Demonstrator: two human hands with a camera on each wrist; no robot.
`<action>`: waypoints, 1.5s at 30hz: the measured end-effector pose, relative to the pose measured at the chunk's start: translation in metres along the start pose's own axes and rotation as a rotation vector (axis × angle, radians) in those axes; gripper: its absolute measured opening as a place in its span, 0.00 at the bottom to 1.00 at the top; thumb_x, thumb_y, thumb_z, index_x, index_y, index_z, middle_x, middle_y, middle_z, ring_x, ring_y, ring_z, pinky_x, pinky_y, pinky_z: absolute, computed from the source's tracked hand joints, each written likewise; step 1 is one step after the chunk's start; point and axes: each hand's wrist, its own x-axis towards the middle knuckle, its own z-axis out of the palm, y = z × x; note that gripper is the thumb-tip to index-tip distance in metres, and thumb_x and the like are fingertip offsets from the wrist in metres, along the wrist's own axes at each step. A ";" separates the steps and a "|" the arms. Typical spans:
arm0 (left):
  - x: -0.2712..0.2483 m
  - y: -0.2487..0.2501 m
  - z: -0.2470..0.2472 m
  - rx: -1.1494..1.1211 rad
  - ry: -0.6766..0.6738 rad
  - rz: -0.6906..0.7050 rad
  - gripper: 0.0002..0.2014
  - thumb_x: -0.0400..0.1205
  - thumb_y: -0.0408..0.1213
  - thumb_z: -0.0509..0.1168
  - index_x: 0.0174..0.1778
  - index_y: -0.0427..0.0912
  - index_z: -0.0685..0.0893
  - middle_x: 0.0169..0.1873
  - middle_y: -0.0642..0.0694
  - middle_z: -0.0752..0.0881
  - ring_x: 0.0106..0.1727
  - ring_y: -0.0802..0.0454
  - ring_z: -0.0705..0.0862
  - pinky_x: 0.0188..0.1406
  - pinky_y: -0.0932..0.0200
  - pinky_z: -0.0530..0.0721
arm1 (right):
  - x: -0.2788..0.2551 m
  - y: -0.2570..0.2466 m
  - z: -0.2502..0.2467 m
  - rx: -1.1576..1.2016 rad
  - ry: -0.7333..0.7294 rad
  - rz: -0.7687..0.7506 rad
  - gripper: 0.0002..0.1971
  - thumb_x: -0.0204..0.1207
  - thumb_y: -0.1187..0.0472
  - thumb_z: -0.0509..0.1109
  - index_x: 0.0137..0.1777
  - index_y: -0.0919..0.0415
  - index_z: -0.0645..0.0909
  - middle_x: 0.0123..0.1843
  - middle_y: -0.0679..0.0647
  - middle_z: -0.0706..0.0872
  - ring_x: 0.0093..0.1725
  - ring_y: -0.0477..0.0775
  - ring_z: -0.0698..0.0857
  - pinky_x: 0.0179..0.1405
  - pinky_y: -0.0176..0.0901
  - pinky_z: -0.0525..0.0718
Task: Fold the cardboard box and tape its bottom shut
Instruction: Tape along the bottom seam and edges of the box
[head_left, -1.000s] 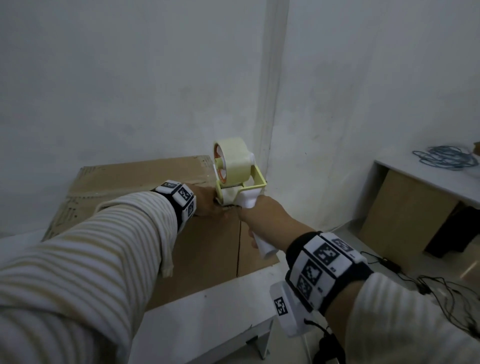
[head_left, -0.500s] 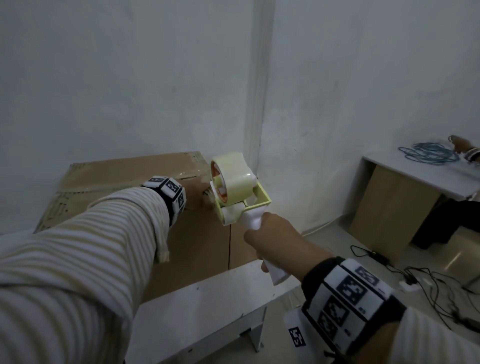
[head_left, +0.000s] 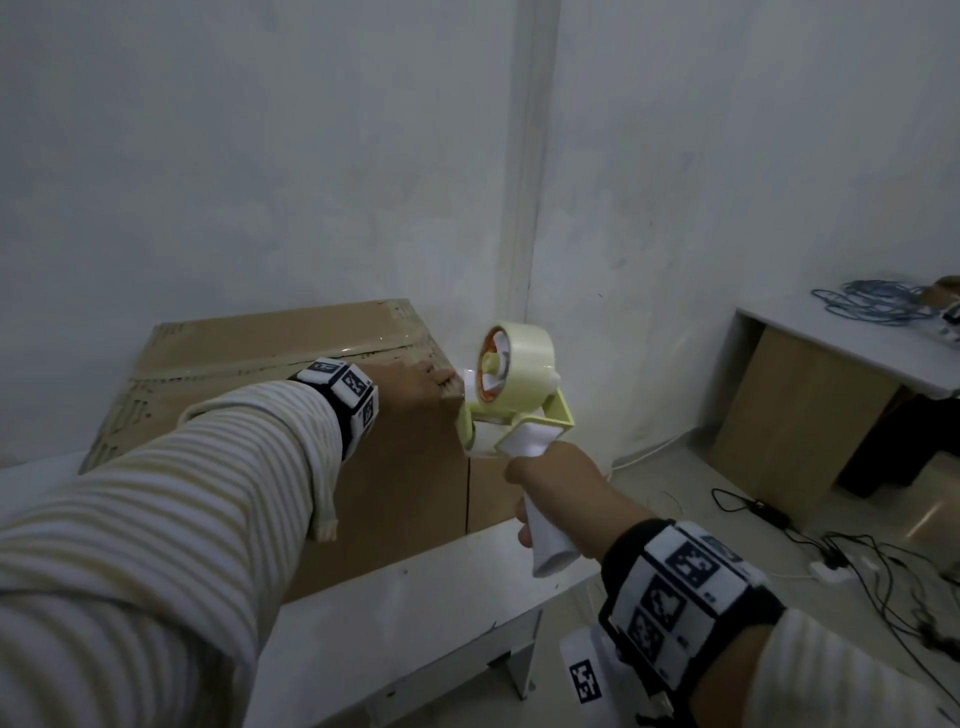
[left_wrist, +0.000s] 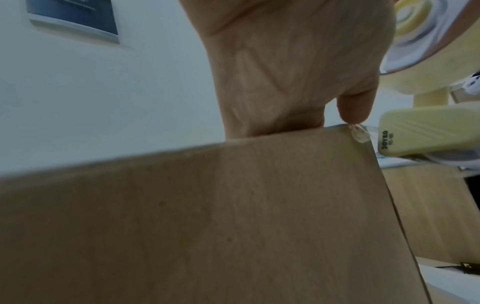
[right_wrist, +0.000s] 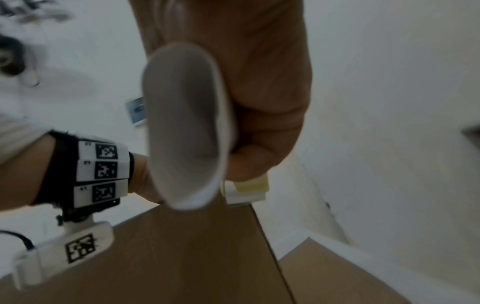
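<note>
A brown cardboard box (head_left: 395, 478) stands on a white table (head_left: 415, 597), with shiny tape along the seam on its top. My left hand (head_left: 421, 382) holds the box's top right corner; its thumb (left_wrist: 353, 109) touches the edge beside a crumpled clear tape end (left_wrist: 359, 132), and the fingers are hidden on top. My right hand (head_left: 556, 483) grips the white handle (right_wrist: 184, 127) of a yellow tape dispenser (head_left: 511, 395). The dispenser hangs just off the box's right edge, close to the left hand, with its roll upward.
White walls meet in a corner right behind the box. To the right stands a white desk (head_left: 852, 343) with blue cables (head_left: 872, 301) on it. Black cables and a power strip (head_left: 831, 561) lie on the floor. The table's near edge ends below my right wrist.
The dispenser has moved from the box top beside my left hand to just past the box's right edge. My left hand stays on the corner. The view has shifted right.
</note>
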 end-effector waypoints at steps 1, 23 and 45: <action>-0.001 0.000 -0.002 -0.046 0.031 0.002 0.24 0.88 0.43 0.50 0.81 0.42 0.61 0.82 0.41 0.59 0.81 0.41 0.61 0.79 0.43 0.62 | -0.001 0.002 -0.002 0.048 -0.002 0.009 0.10 0.75 0.67 0.63 0.32 0.61 0.70 0.26 0.58 0.73 0.24 0.56 0.74 0.31 0.46 0.74; -0.058 -0.050 -0.032 -1.597 0.094 -0.421 0.26 0.86 0.52 0.50 0.39 0.32 0.79 0.35 0.35 0.83 0.34 0.41 0.82 0.33 0.53 0.82 | -0.022 -0.103 0.031 -0.014 0.044 -0.433 0.03 0.72 0.64 0.67 0.38 0.61 0.77 0.31 0.60 0.80 0.33 0.64 0.83 0.43 0.61 0.86; -0.105 -0.341 0.004 -2.147 0.176 -0.312 0.17 0.86 0.42 0.55 0.38 0.35 0.79 0.19 0.44 0.80 0.18 0.53 0.81 0.22 0.63 0.86 | 0.012 -0.244 0.275 -0.065 -0.131 -0.443 0.03 0.76 0.64 0.66 0.41 0.59 0.76 0.33 0.62 0.79 0.26 0.60 0.80 0.31 0.48 0.82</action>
